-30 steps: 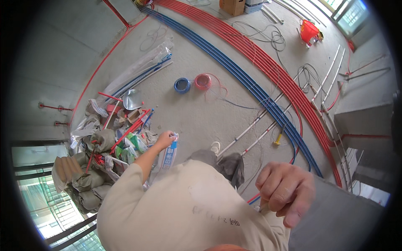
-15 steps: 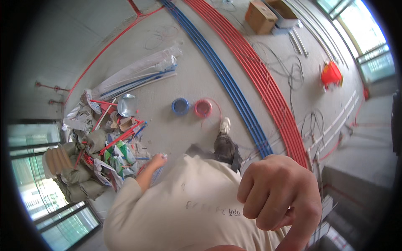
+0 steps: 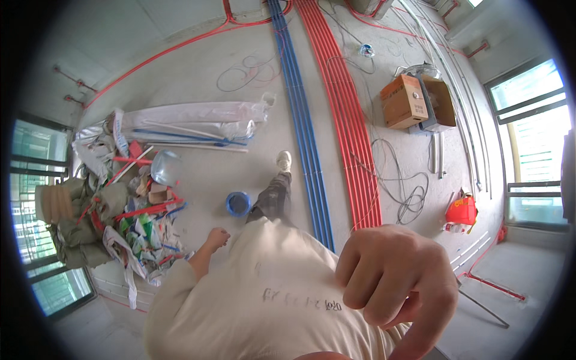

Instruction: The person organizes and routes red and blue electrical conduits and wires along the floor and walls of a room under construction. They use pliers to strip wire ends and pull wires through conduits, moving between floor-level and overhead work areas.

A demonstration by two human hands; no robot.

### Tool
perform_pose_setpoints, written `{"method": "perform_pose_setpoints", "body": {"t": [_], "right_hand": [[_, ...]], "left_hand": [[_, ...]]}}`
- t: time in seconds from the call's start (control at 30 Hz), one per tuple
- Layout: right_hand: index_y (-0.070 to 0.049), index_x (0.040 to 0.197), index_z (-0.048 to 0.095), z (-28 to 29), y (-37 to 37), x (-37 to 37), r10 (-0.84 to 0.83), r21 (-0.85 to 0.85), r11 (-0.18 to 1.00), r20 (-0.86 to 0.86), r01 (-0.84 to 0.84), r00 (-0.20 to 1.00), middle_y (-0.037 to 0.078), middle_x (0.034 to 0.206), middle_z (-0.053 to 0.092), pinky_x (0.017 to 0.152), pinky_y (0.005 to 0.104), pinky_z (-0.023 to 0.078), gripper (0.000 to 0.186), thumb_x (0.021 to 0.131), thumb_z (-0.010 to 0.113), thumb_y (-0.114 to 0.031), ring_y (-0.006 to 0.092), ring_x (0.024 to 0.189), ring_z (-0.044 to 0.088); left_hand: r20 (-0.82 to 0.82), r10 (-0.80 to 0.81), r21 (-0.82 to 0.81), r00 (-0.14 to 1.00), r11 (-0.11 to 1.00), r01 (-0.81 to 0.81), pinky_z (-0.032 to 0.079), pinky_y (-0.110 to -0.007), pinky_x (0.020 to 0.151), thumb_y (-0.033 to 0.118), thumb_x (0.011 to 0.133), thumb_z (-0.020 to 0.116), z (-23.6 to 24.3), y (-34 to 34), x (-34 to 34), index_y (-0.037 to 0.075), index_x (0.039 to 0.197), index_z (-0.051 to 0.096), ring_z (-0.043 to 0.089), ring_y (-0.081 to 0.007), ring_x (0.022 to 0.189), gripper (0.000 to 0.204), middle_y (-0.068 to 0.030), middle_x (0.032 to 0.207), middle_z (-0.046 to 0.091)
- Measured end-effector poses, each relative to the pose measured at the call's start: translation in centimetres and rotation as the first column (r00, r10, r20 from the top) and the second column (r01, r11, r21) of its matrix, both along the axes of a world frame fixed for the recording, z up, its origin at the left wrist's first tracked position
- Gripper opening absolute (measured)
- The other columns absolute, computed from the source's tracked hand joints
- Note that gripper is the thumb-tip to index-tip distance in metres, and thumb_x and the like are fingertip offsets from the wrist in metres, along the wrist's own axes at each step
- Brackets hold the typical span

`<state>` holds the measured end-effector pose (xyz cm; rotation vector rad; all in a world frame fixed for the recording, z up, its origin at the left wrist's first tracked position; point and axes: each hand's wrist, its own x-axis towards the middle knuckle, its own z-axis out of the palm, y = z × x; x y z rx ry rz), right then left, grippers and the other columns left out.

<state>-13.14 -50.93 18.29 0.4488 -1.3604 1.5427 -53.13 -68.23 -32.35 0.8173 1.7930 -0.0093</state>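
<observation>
Far left: window [image 3: 39, 141] with dark frame, bars outside. Grey-green sacks [image 3: 78, 246] heaped just beside it, then a scrap pile [image 3: 144, 228]: plastic bags, red and blue pipe offcuts, cardboard. Above that, plastic-wrapped lengths [image 3: 192, 114] lie flat on bare grey concrete floor [image 3: 207, 162]. Red conduit [image 3: 150, 59] follows the wall base behind.

Left hand [image 3: 217, 238]: low, fingers loosely curled; can't tell if anything's in it. Blue roll [image 3: 238, 204] sits on the floor near it, beside the person's trouser leg [image 3: 273, 198].

Centre: blue pipe run [image 3: 306, 132], then red pipe run [image 3: 345, 132], both parallel along the floor. Right hand [image 3: 399, 282]: raised near the camera, fingers folded in; contents hidden, can't tell. It overlaps the red run's near end in view.

Right: loose dark cable [image 3: 414, 201], open cardboard box [image 3: 403, 103], red bucket [image 3: 461, 211], second window [image 3: 537, 138].
</observation>
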Motion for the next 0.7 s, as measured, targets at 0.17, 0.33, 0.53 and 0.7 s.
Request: {"method": "perform_pose_setpoints", "body": {"t": [0.17, 0.33, 0.53, 0.7], "right_hand": [[-0.012, 0.106, 0.069, 0.6, 17.7, 0.5, 0.030, 0.025, 0.999, 0.065, -0.031, 0.997, -0.003, 0.046, 0.038, 0.035, 0.0271, 0.016, 0.018, 0.098, 0.057, -0.001, 0.0079, 0.034, 0.028], [-0.012, 0.108, 0.068, 2.9, 32.3, 1.1, 0.046, 0.018, 0.999, 0.037, -0.047, 0.998, -0.004, 0.047, 0.038, 0.035, 0.0263, 0.017, 0.020, 0.098, 0.055, 0.000, 0.0073, 0.034, 0.028], [-0.011, 0.110, 0.067, 1.7, 50.7, 2.8, -0.039, 0.130, 0.990, -0.061, 0.047, 0.997, -0.004, 0.047, 0.038, 0.035, 0.0257, 0.017, 0.022, 0.097, 0.055, 0.002, 0.0069, 0.035, 0.029], [-0.012, 0.110, 0.067, -0.1, 66.7, 7.1, -0.013, 0.062, 0.998, -0.019, 0.014, 1.000, -0.005, 0.048, 0.038, 0.035, 0.0251, 0.018, 0.024, 0.096, 0.055, 0.004, 0.0068, 0.035, 0.029]], "left_hand": [[-0.042, -0.203, -0.105, 0.978, 0.975, 0.198, 0.053, -0.035, 0.057, 0.017, 0.084, 0.067, -1.3, 19.9, 1.6, 0.000, 0.089, 0.071, 0.066, -0.0198, 0.063, 0.018, -0.0109, 0.074, 0.068], [0.143, 0.157, 0.361, 0.977, 0.911, -0.199, 0.052, -0.031, 0.059, 0.016, 0.087, 0.066, 1.9, 42.1, 0.3, 0.001, 0.092, 0.069, 0.064, -0.0146, 0.064, 0.016, -0.0066, 0.075, 0.068], [0.127, 0.265, 0.403, 0.956, 0.867, -0.294, 0.048, -0.029, 0.055, 0.012, 0.089, 0.064, 5.9, 63.2, 2.3, 0.000, 0.098, 0.066, 0.059, -0.0119, 0.060, 0.015, -0.0043, 0.075, 0.065], [0.030, 0.257, 0.216, 0.966, 0.942, -0.257, 0.050, -0.033, 0.055, 0.016, 0.085, 0.068, -1.3, 70.5, 3.0, 0.002, 0.091, 0.067, 0.062, -0.0153, 0.061, 0.015, -0.0069, 0.073, 0.066]]}}
